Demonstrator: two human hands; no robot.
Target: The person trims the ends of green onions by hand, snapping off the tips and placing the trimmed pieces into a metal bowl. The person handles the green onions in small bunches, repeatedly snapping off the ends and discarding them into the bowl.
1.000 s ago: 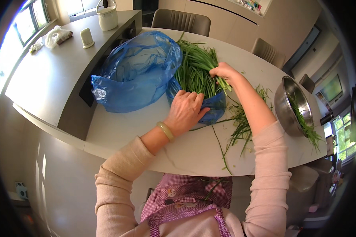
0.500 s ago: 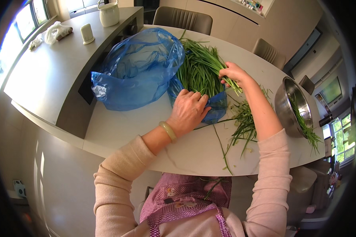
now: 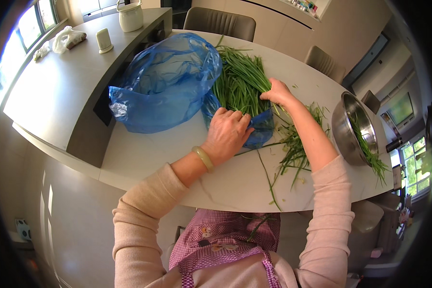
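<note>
A heap of long green chives (image 3: 237, 74) lies in a blue plastic bag (image 3: 261, 127) on the white marbled table (image 3: 211, 189). My left hand (image 3: 225, 132), with a pale bangle at the wrist, is curled over the near edge of that bag at the front of the heap. My right hand (image 3: 278, 91) is closed round a bundle of chives at the heap's right side, its fingertips partly hidden. A larger crumpled blue bag (image 3: 161, 96) lies open to the left. Loose chives and scraps (image 3: 297, 146) are scattered below my right forearm.
A steel bowl (image 3: 348, 129) with some chives hanging out stands at the right. A raised grey counter (image 3: 53, 98) on the left holds a white pot (image 3: 130, 19), a small white holder (image 3: 104, 41) and a plastic bag (image 3: 67, 41). Chairs (image 3: 221, 24) stand behind the table.
My right hand first shifted right with the bundle, then came slightly back and down into the heap; the bundle's cut ends now show less. My left hand has stayed about where it was.
</note>
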